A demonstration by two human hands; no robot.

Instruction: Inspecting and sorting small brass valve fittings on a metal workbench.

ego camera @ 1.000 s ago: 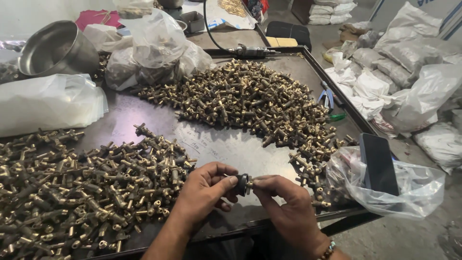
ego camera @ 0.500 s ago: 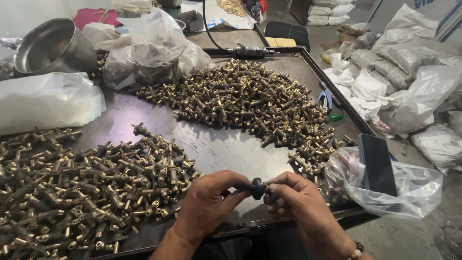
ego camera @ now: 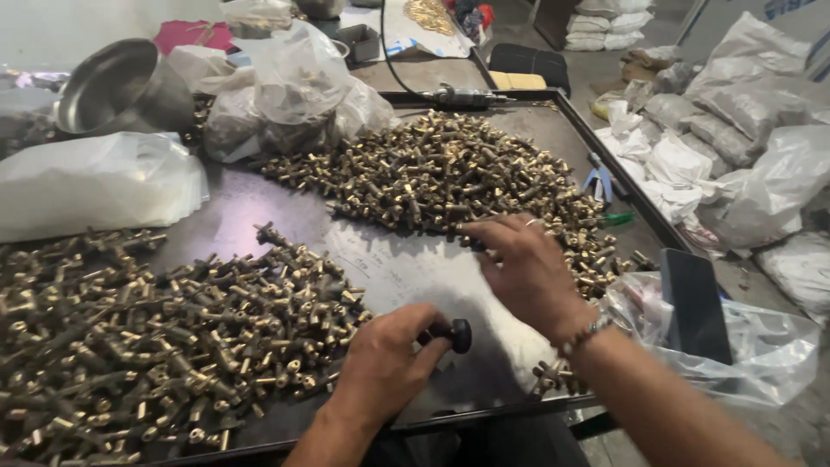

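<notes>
The left hand (ego camera: 385,363) pinched a black-knobbed fitting (ego camera: 456,334) near the tray's (ego camera: 605,147) front edge; the right hand (ego camera: 527,272), fingers spread, reached the far brass-fitting pile (ego camera: 441,177).

Steel bowl (ego camera: 121,86), clear plastic bags (ego camera: 285,82)

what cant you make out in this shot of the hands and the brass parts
- Head view: the small black part in the left hand is mostly wrapped by the fingers; its shape is unclear.
- Head view: whether the right hand has gripped a piece from the right pile is hidden under the hand and blurred.
- Head view: the left pile is cut off by the left and bottom edges.
- Head view: contents of the clear bags are too hazy.
</notes>
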